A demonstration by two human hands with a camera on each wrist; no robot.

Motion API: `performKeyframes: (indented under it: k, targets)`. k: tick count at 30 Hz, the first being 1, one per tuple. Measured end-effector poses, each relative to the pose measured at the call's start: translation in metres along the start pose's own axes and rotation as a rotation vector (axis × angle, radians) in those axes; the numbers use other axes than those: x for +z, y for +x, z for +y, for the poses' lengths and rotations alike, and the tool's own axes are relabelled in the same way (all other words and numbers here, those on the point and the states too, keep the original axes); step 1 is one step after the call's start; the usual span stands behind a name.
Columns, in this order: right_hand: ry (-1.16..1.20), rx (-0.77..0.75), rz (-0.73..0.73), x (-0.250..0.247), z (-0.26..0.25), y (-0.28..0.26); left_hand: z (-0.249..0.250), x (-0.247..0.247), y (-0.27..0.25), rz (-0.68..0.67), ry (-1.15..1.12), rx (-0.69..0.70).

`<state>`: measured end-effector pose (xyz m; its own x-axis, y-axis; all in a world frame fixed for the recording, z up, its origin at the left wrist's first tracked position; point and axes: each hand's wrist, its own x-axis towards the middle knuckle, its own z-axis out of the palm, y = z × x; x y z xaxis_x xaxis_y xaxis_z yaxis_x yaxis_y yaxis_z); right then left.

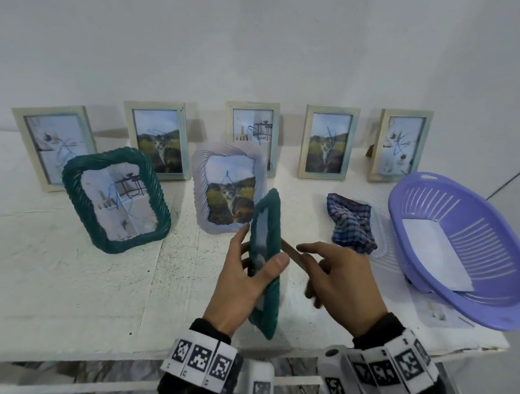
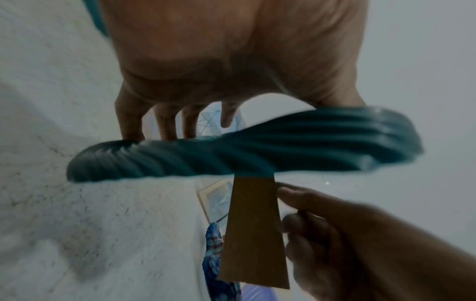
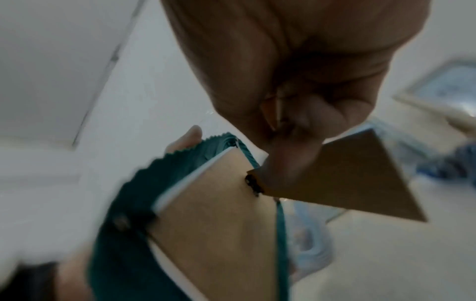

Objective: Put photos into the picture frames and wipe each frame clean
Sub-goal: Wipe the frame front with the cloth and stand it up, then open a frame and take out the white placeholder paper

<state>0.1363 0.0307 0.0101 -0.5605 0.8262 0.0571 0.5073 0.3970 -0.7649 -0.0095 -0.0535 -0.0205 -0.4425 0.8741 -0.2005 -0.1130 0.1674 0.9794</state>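
Observation:
My left hand [image 1: 253, 263] grips a dark green ribbed picture frame [image 1: 268, 261] edge-on above the table's front, thumb on its front, fingers behind. The same green frame [image 2: 244, 150] fills the left wrist view, and its brown backing board [image 3: 219, 213] shows in the right wrist view. My right hand [image 1: 333, 273] pinches the brown cardboard stand flap [image 1: 291, 252] hinged to the frame's back; this stand flap [image 2: 253, 234] [image 3: 347, 183] is swung away from the board. A checked blue cloth [image 1: 350, 226] lies bunched on the table to the right.
Along the wall stand several pale wooden frames [image 1: 158, 140] with photos. In front stand a green ribbed frame [image 1: 116, 198] and a lilac ribbed frame [image 1: 230, 190]. A purple plastic basket [image 1: 480, 297] holding white paper sits at the right edge of the white table [image 1: 50, 288].

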Motion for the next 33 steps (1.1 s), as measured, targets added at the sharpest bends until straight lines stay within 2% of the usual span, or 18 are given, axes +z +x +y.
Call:
performKeyframes:
  k: [3,4,6,9,11,13,19,23,26,33]
  targets:
    - [0.699,0.276,-0.168,-0.001,-0.011,0.004,-0.006,0.0,-0.001,0.019,0.193,0.088]
    - [0.866,0.339,-0.201,-0.001,-0.011,0.006,-0.008,-0.001,-0.001,0.037,0.233,0.12]
    - [1.042,0.392,-0.19,-0.004,-0.007,0.011,-0.008,-0.003,0.001,0.077,0.194,0.149]
    - [1.058,0.351,-0.141,-0.006,0.005,0.02,-0.002,-0.004,0.006,0.095,0.019,0.132]
    - [1.071,0.35,-0.145,-0.008,0.014,0.028,0.002,-0.004,0.015,0.058,-0.007,0.146]
    - [1.082,0.372,-0.144,-0.013,0.022,0.041,0.006,-0.004,0.028,0.016,0.025,0.163]
    - [1.073,0.436,-0.059,-0.031,0.038,0.102,0.013,0.005,0.08,0.025,0.085,0.222]
    - [1.202,0.502,-0.128,-0.035,0.043,0.134,0.02,0.021,0.102,-0.004,0.219,0.268]
    - [1.183,0.557,-0.111,-0.036,0.046,0.149,0.023,0.031,0.112,-0.032,0.289,0.271]
    - [1.163,0.567,-0.055,-0.028,0.053,0.163,0.014,0.041,0.131,-0.053,0.335,0.245]
